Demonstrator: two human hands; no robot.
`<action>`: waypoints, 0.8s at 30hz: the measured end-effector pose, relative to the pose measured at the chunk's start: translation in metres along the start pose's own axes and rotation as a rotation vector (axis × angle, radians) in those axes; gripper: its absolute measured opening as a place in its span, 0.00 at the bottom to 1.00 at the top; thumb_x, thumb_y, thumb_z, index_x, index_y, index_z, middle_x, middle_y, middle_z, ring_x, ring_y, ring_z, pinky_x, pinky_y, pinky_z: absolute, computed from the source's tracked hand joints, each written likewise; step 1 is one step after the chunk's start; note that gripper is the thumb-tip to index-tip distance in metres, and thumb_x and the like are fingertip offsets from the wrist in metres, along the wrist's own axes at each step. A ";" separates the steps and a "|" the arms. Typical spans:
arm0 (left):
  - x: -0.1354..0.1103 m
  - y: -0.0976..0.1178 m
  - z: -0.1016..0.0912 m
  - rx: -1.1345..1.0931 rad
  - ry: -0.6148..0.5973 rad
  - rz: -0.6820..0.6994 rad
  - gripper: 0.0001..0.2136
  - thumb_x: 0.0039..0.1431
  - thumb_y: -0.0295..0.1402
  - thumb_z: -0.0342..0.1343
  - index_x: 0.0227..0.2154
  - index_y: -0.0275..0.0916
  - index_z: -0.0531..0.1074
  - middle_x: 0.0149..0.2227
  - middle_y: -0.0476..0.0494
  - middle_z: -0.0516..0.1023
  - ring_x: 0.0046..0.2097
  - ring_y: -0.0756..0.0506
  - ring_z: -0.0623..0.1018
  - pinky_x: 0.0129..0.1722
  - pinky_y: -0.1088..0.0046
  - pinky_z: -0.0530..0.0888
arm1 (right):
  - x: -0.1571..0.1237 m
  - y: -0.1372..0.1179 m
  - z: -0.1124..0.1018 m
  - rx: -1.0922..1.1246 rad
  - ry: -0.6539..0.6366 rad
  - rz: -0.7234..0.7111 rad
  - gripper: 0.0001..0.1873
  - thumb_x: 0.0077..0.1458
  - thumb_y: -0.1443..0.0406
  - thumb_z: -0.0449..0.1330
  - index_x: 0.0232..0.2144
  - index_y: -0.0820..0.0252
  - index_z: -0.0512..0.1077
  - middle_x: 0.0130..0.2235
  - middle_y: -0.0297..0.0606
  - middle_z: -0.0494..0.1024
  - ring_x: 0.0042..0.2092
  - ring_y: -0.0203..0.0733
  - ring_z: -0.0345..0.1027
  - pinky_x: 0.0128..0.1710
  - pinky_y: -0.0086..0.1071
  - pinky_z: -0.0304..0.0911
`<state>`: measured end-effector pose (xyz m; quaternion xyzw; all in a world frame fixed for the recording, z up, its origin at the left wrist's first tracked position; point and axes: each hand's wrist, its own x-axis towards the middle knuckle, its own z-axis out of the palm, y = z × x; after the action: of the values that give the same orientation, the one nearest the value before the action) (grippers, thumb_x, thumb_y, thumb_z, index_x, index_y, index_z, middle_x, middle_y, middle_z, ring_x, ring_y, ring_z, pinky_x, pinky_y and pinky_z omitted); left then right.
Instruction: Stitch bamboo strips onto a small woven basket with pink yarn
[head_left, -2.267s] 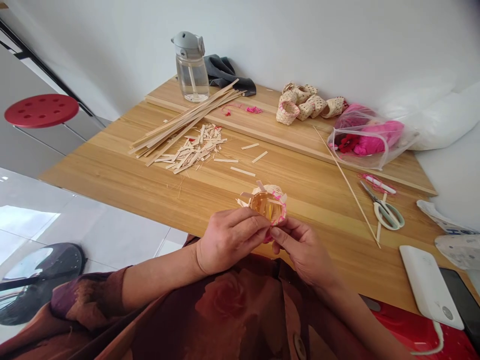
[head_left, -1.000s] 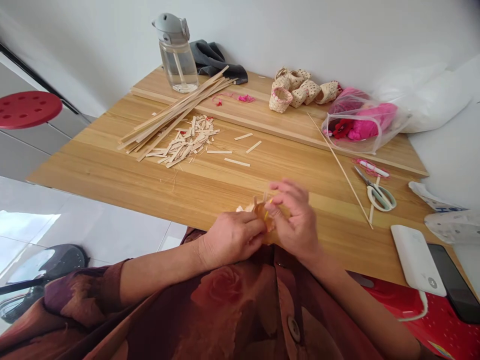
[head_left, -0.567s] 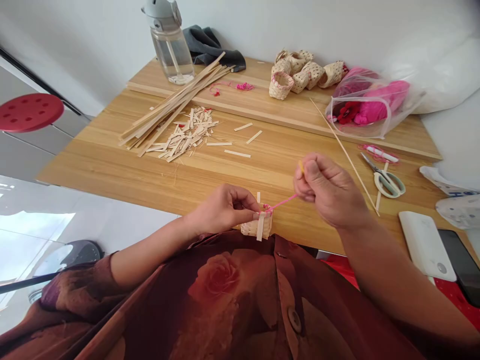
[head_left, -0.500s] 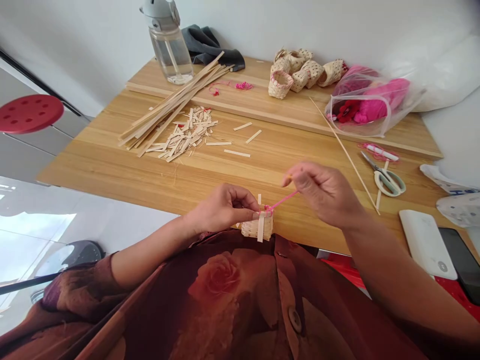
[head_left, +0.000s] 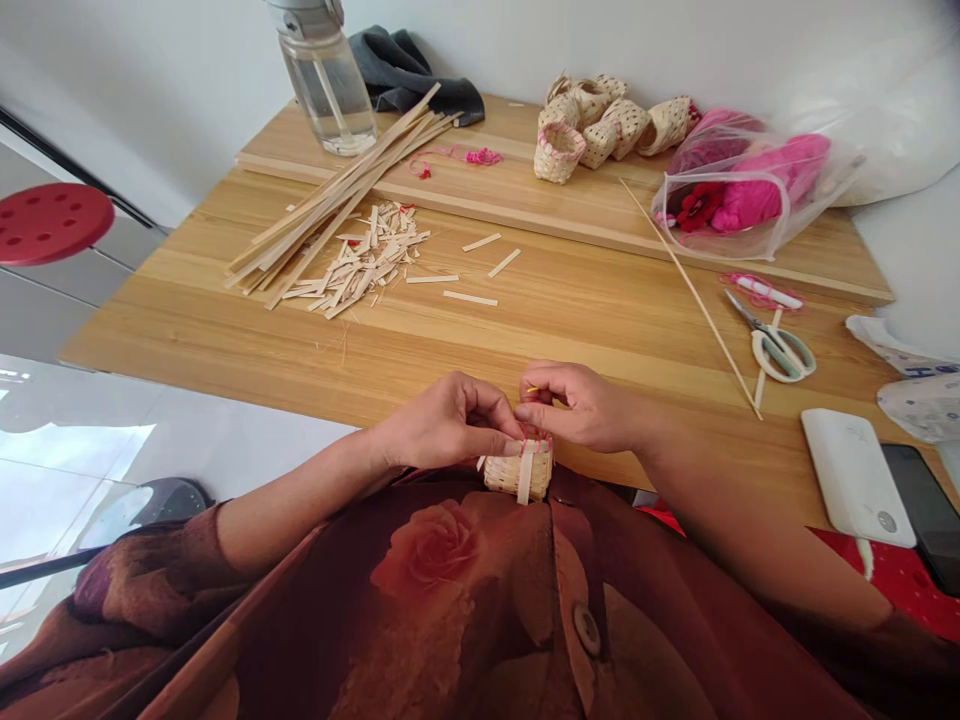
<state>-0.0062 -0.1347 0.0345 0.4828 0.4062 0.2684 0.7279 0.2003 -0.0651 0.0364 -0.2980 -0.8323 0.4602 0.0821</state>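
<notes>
Head view: we look down on a small woven basket (head_left: 517, 472), held just past the near edge of the table (head_left: 225, 340) against our patterned shirt (head_left: 442, 600). Our left hand (head_left: 446, 425) grasps the basket's rim between thumb and fingers, right beside a pink thread (head_left: 535, 432) bound there. Our right hand (head_left: 577, 405) curls close over the same spot; what it pinches we cannot tell. We are working the thread at the rim. Farther off lie bamboo strips (head_left: 322, 225), offcuts (head_left: 360, 265) and other small baskets (head_left: 559, 150).
</notes>
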 end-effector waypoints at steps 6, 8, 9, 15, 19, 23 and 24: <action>0.000 -0.005 0.001 -0.055 0.019 -0.018 0.08 0.54 0.32 0.68 0.31 0.31 0.78 0.26 0.48 0.78 0.24 0.56 0.71 0.24 0.82 0.67 | -0.003 0.008 0.027 0.181 0.168 0.095 0.15 0.58 0.60 0.58 0.23 0.58 0.60 0.24 0.27 0.59 0.26 0.30 0.50 0.25 0.28 0.47; 0.001 -0.007 0.003 -0.086 0.039 -0.018 0.09 0.54 0.33 0.68 0.32 0.31 0.77 0.26 0.49 0.78 0.24 0.56 0.71 0.24 0.83 0.67 | -0.005 0.011 0.030 0.296 0.144 0.180 0.17 0.59 0.57 0.57 0.23 0.58 0.59 0.23 0.26 0.57 0.25 0.30 0.48 0.23 0.27 0.45; 0.001 -0.008 0.004 -0.093 0.055 -0.014 0.10 0.54 0.34 0.68 0.32 0.32 0.77 0.26 0.49 0.78 0.24 0.56 0.72 0.24 0.83 0.68 | -0.006 0.012 0.029 0.342 0.117 0.202 0.18 0.59 0.55 0.57 0.23 0.57 0.58 0.23 0.26 0.56 0.25 0.30 0.47 0.23 0.27 0.45; 0.001 -0.010 0.009 -0.034 0.080 0.044 0.13 0.51 0.36 0.71 0.31 0.32 0.76 0.26 0.50 0.77 0.25 0.56 0.72 0.25 0.83 0.70 | -0.011 0.014 0.015 0.507 -0.045 0.182 0.23 0.54 0.50 0.64 0.25 0.57 0.57 0.24 0.26 0.57 0.27 0.31 0.49 0.25 0.26 0.48; -0.001 -0.010 0.011 0.047 0.083 0.090 0.13 0.53 0.37 0.69 0.30 0.32 0.76 0.26 0.48 0.77 0.25 0.55 0.71 0.24 0.82 0.69 | -0.015 0.013 0.019 0.522 -0.019 0.153 0.23 0.54 0.53 0.66 0.26 0.57 0.57 0.25 0.25 0.55 0.26 0.30 0.48 0.25 0.26 0.48; -0.001 -0.010 0.010 0.101 0.073 0.092 0.12 0.54 0.37 0.68 0.29 0.31 0.76 0.24 0.48 0.76 0.24 0.55 0.70 0.24 0.81 0.67 | -0.018 0.009 0.031 0.428 0.137 0.130 0.21 0.55 0.57 0.64 0.25 0.57 0.56 0.24 0.24 0.54 0.25 0.30 0.46 0.24 0.26 0.45; -0.001 -0.009 0.010 0.112 0.066 0.084 0.12 0.54 0.37 0.67 0.30 0.31 0.76 0.24 0.48 0.76 0.24 0.55 0.70 0.24 0.81 0.66 | -0.018 0.008 0.033 0.393 0.165 0.120 0.20 0.54 0.58 0.65 0.24 0.57 0.56 0.24 0.24 0.54 0.26 0.30 0.46 0.24 0.26 0.46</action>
<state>0.0016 -0.1444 0.0284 0.5303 0.4239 0.2913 0.6740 0.2051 -0.0961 0.0140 -0.3618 -0.6977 0.5918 0.1790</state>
